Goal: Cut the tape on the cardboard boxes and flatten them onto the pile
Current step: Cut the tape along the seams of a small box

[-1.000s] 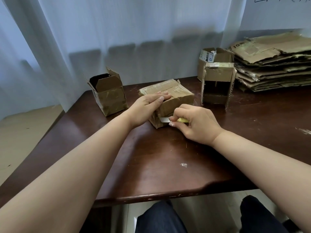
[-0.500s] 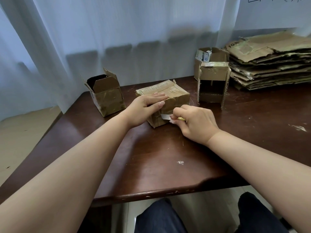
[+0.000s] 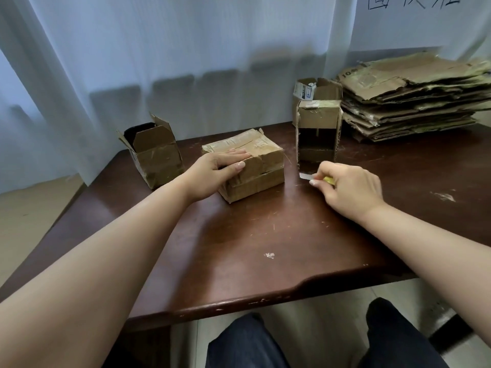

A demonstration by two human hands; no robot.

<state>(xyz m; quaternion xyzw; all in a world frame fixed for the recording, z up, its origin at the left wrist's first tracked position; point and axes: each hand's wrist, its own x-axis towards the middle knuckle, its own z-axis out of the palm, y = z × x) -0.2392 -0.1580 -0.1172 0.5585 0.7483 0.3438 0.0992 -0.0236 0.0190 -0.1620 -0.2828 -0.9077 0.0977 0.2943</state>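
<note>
Two hands share our work: left hand (image 3: 212,171) presses flat-fingered on the taped box (image 3: 247,163) mid-table, right hand (image 3: 345,187) pinches the utility knife (image 3: 316,178) beside it; the cardboard looks light, stiff, best held from above.

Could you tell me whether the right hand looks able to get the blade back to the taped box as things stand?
Probably yes: the right hand grips the knife beside the taped box, with bare table between.
</note>
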